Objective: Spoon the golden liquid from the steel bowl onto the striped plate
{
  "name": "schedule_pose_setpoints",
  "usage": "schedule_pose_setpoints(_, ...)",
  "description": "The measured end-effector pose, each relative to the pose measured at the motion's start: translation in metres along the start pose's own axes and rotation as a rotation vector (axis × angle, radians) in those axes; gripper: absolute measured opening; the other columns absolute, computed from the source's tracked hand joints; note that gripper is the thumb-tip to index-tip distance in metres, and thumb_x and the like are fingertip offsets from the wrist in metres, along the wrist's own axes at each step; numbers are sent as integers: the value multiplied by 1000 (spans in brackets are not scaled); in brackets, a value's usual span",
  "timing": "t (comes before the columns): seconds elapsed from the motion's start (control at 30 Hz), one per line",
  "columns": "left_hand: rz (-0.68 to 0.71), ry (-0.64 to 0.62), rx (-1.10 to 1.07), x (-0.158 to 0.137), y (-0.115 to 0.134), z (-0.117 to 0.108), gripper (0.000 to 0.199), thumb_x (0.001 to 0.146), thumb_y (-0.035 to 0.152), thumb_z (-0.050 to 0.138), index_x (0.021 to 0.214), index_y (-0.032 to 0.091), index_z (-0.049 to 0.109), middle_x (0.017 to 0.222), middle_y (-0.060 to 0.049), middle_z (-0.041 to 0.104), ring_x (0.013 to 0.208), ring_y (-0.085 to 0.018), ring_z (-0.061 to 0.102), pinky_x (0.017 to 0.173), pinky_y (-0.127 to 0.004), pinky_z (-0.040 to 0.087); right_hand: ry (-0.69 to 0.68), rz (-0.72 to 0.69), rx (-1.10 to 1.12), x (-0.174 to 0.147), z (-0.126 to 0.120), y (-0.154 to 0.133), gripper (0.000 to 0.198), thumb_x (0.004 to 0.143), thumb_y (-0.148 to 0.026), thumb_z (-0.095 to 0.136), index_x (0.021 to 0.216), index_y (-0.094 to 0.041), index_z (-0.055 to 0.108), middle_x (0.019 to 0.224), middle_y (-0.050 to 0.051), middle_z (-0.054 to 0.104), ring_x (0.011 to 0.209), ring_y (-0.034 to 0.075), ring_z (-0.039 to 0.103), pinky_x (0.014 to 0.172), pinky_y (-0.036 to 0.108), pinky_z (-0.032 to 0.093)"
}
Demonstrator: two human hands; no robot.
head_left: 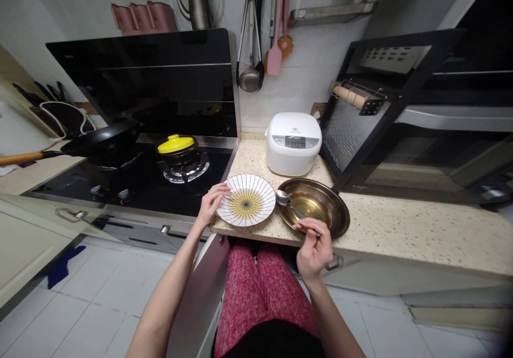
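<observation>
A round plate point(262, 189) with dark radiating lines and a yellow centre lies at the counter's front edge. My left hand point(211, 203) is at its left side, fingers over the rim; whether the thumb goes underneath is hidden. Pinched in my right hand point(316, 248) is the handle of a metal spoon point(282, 197). Its bowl end points left, over the near-left rim of a wide metal basin point(340, 216). Yellowish liquid or a shiny golden bottom shows inside the basin, just right of the plate.
Behind the basin stands a white rice cooker point(294, 144). To the left, a yellow-lidded pot point(176, 144) and a black wok point(104, 141) sit on the gas hob point(148, 179). A black rack with an oven point(452, 155) is at right. Below, a cabinet door point(208, 288) hangs open beside my legs.
</observation>
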State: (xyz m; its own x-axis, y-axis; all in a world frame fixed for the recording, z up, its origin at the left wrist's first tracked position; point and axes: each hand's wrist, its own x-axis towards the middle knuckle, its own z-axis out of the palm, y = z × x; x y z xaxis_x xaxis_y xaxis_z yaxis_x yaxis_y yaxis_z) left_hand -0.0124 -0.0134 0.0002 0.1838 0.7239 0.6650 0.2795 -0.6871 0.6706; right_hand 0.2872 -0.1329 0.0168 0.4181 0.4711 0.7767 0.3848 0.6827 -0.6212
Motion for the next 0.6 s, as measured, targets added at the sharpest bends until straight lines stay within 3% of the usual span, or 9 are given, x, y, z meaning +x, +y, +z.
schedule_pose_setpoints(0.23, -3, -4, 12, 0, 1, 0, 37, 104, 42, 52, 97, 20, 81, 112, -14, 78, 127, -33, 63, 112, -57, 46, -194, 102, 82, -17, 33, -9, 22, 106, -19, 47, 94, -23, 64, 88, 3, 70, 83, 17, 69, 77, 32, 57)
schedule_pose_setpoints(0.6, 8, -2, 2, -1, -1, 0, 37, 103, 41, 52, 97, 20, 81, 113, -14, 78, 127, -33, 63, 112, -57, 46, -260, 177, 92, -29, 51, -1, 24, 107, -25, 45, 94, -22, 65, 86, 3, 70, 74, 16, 67, 71, 30, 56)
